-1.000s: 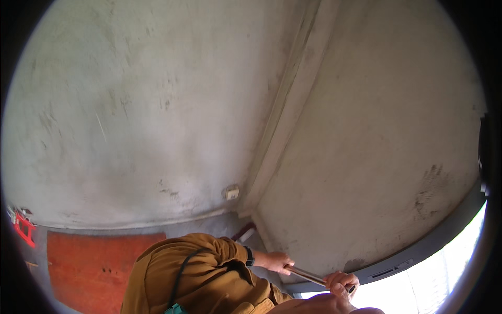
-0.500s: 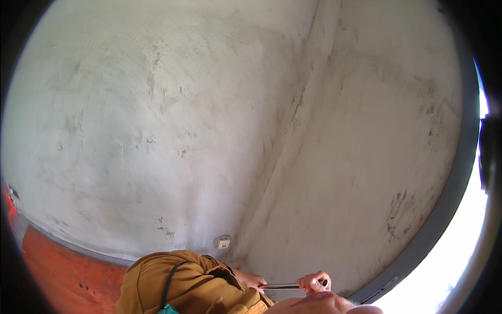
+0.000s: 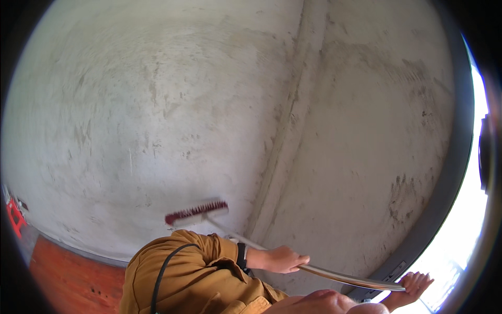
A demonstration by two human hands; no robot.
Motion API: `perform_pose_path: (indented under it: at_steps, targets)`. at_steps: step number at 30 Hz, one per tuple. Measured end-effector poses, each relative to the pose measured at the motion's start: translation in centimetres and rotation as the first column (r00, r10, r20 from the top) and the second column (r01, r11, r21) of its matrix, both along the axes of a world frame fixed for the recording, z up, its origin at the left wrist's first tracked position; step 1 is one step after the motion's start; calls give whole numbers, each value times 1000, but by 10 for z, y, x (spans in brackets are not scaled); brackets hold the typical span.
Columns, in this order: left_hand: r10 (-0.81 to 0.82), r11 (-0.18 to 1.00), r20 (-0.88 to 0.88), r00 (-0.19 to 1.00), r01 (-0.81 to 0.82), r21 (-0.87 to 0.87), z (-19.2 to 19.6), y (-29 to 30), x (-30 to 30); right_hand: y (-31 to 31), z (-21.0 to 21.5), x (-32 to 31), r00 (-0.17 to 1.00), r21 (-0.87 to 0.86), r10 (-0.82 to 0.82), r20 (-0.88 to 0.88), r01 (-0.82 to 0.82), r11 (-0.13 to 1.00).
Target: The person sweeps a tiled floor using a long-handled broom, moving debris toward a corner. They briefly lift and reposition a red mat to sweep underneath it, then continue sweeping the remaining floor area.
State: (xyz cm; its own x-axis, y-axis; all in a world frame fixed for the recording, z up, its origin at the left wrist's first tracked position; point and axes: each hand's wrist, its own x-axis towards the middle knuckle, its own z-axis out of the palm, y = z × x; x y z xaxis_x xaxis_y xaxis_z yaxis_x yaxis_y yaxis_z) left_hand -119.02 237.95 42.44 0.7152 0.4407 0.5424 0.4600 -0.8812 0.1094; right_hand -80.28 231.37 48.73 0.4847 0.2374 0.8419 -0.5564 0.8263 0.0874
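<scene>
A push broom with dark red bristles and a pale head is raised in front of the grey wall, left of the wall's corner. Its bristles point up; whether they touch the wall I cannot tell. From the head, the light metal pole slants down to the right. My left hand, below a brown sleeve and a dark wristband, is closed round the middle of the pole. At the pole's right end, my right hand grips it, with some fingertips pointing outward.
Smudged grey walls meet at a raised vertical strip. A dark grey frame edges a bright opening on the right. Low on the left are a reddish-brown surface and a red object. A black cable crosses my sleeve.
The broom head has come into view above my left arm. My left hand has risen and come forward along with the pole, while my right hand has moved outward to the right.
</scene>
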Motion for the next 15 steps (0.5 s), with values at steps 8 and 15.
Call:
perform_pose_path:
  at_steps: [8,15]
  targets:
    - [32,774,-338,941,190,603,79,19,47,-68,-171,96,238,-458,-479,845,785,-418]
    - [209,498,-431,878,284,819,157,74,5,-41,-222,-40,201,-255,350,915,960,115]
